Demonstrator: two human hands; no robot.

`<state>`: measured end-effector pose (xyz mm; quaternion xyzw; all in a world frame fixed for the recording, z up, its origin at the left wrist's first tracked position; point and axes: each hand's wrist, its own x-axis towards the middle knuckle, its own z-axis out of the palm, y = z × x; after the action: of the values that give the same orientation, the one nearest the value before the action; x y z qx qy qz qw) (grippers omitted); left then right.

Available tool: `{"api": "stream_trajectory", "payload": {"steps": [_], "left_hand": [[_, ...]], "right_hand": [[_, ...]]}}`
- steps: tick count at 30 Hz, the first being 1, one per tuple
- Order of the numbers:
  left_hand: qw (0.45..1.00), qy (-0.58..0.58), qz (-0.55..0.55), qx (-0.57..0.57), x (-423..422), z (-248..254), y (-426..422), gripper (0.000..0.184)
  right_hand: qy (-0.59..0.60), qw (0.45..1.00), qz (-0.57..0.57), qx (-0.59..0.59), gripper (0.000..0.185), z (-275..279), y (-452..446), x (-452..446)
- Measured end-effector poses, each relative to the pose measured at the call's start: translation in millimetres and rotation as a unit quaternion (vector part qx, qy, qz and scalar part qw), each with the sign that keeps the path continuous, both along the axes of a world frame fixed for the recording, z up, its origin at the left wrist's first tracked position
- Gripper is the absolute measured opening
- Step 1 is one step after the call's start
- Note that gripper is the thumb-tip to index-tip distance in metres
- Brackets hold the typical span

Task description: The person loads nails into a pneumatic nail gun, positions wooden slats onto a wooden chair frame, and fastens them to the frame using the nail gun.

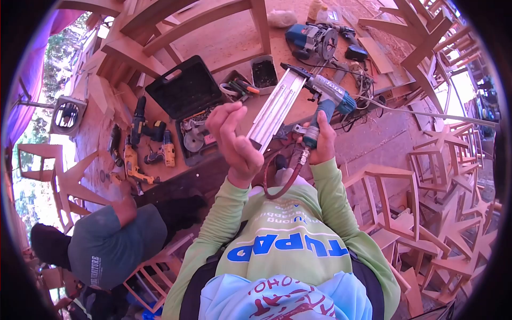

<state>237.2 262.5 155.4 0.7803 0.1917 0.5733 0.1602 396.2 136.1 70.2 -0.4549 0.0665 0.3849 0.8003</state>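
Observation:
My right hand point(323, 140) is wrapped round the grip of a pneumatic nail gun point(329, 95), held up in front of my chest. Its long silver magazine point(278, 109) slants down to the left. A reddish air hose point(285, 189) joins a metal fitting under the grip and loops by my shirt. My left hand point(230, 140) is raised at the lower end of the magazine, fingers curled and thumb close to that end. Whatever those fingers hold, if anything, is hidden.
On the workbench are an open black tool case point(184, 88), yellow power drills point(168, 149), a bin of small dark pieces point(264, 73) and a blue power tool point(312, 40). A co-worker point(114, 242) bends at the left. Wooden chair frames point(384, 194) stack up on the right.

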Motion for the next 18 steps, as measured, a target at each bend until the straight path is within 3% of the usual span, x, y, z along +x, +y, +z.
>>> {"api": "stream_trajectory", "payload": {"steps": [6,7,9,13,18], "left_hand": [[0.995,-0.054,0.071,0.041,33,-5,14,0.05],[0.998,-0.004,-0.022,0.056,36,27,34,0.046],[0.971,-0.195,-0.051,-0.13,57,27,34,0.046],[0.982,-0.188,-0.015,0.007,35,38,37,0.045],[0.963,-0.214,0.092,0.133,-13,60,50,0.047]], "right_hand": [[-0.01,0.999,0.031,-0.026,0.04,32,-2,-16],[0.011,1.0,0.028,-0.001,0.039,28,-5,-17],[0.052,0.997,0.024,0.054,0.039,26,-4,-8],[-0.013,0.999,-0.002,0.051,0.038,39,-9,8],[0.04,0.997,-0.037,0.05,0.037,31,-6,23]]}}
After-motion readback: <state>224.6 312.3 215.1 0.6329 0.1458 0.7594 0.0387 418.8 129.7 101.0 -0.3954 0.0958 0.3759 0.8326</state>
